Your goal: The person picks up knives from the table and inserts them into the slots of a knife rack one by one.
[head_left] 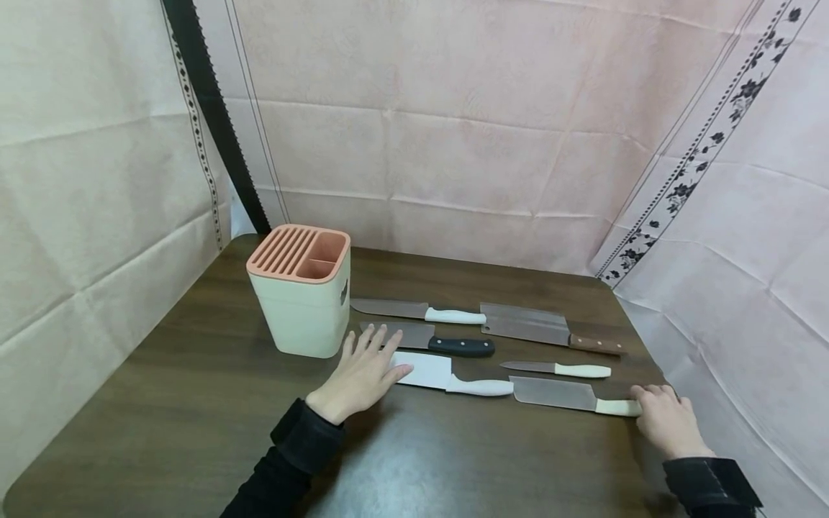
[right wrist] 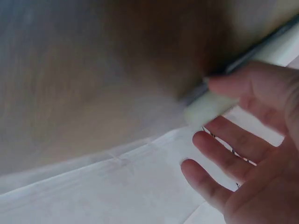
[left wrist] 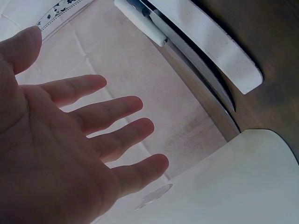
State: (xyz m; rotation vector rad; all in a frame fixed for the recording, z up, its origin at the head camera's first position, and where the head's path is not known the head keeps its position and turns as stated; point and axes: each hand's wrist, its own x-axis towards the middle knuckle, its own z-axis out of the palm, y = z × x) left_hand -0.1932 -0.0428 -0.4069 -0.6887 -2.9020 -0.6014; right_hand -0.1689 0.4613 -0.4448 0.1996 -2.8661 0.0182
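My left hand point(head_left: 359, 378) hovers with straight, spread fingers over the left end of a white cleaver point(head_left: 424, 369), beside the pale green knife holder point(head_left: 299, 316). In the left wrist view its palm shows with nothing in it. At the table's right edge, my right hand point(head_left: 670, 421) pinches the butt of a cream handle point(head_left: 618, 408) belonging to a wide-bladed knife point(head_left: 550, 392). The right wrist view has the thumb point(right wrist: 247, 84) on one side of that handle; the other fingers are loosely bent. The knife still lies along the table.
Behind lie a black-handled knife point(head_left: 463, 347), a white-handled knife point(head_left: 455, 316), a wooden-handled cleaver point(head_left: 524, 325) and a small paring knife point(head_left: 583, 370). The holder's pink top point(head_left: 291, 248) has several slots and two larger openings. Cloth walls point(head_left: 453, 165) stand around the brown table point(head_left: 194, 403).
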